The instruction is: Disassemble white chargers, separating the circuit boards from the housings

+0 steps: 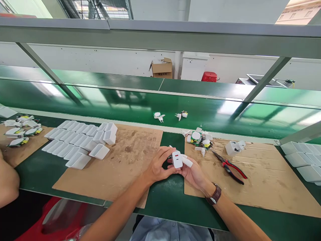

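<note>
Between my two hands, over the green strip of bench, I hold a white charger (pixel 177 159) with port slots in the face turned up to me. The fingers and thumb of my left hand (pixel 162 164) grip its left side. My right hand (pixel 192 170) closes on it from the right, with a white covering on one finger and a watch on the wrist. Beyond my right hand lie loose charger circuit parts (pixel 197 136) in a small heap. Red and black long-nose pliers (pixel 229 165) rest on the right cardboard sheet, near a white housing (pixel 232 149) with a white part in it.
Rows of white housings (pixel 80 139) stand on the left, and more housings (pixel 303 157) at the right edge. Cardboard sheets (pixel 127 164) cover parts of the bench. Two small assemblies (pixel 158 116) lie farther back. Another person's arm (pixel 8 180) is at far left, near several circuit assemblies (pixel 22 129).
</note>
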### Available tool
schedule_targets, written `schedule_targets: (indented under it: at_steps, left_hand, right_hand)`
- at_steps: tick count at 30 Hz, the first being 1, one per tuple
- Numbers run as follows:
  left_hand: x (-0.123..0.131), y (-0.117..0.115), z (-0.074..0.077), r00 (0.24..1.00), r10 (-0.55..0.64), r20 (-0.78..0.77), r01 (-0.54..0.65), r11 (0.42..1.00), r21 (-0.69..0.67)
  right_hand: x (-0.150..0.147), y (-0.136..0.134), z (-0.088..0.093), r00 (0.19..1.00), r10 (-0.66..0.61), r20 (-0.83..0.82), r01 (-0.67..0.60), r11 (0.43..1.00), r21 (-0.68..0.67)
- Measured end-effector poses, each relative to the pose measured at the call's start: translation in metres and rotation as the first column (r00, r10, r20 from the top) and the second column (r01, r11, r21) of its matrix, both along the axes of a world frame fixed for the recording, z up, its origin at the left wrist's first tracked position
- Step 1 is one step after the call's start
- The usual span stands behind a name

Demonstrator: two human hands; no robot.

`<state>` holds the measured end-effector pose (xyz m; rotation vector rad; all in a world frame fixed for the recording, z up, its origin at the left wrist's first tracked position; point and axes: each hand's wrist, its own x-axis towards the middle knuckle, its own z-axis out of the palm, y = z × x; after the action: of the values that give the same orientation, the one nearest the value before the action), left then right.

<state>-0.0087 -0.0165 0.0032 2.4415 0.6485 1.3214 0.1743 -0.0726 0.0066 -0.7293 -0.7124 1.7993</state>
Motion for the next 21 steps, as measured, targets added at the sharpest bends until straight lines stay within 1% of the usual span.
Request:
schedule_targets:
  at_steps: [6, 14, 21]
  left_hand:
    - [-0.0001, 0.0002, 0.0004, 1.000, -0.009, 0.003, 0.008, 1.000, 0.014]
    - [-0.0001, -0.0002, 0.0035, 0.999, -0.022, 0.024, 0.022, 0.999, 0.028]
    - [-0.0005, -0.0001, 0.0051, 1.000, -0.021, 0.016, 0.021, 0.999, 0.037]
  right_hand:
    - [0.0003, -0.0003, 0.0001, 1.000, 0.016, -0.009, -0.016, 1.000, -0.001]
    - [0.0042, -0.0018, 0.0004, 0.998, 0.041, -0.040, -0.037, 0.994, 0.101]
    - [0.0050, -0.0027, 0.0008, 0.999, 0.036, -0.040, -0.032, 0.995, 0.099]
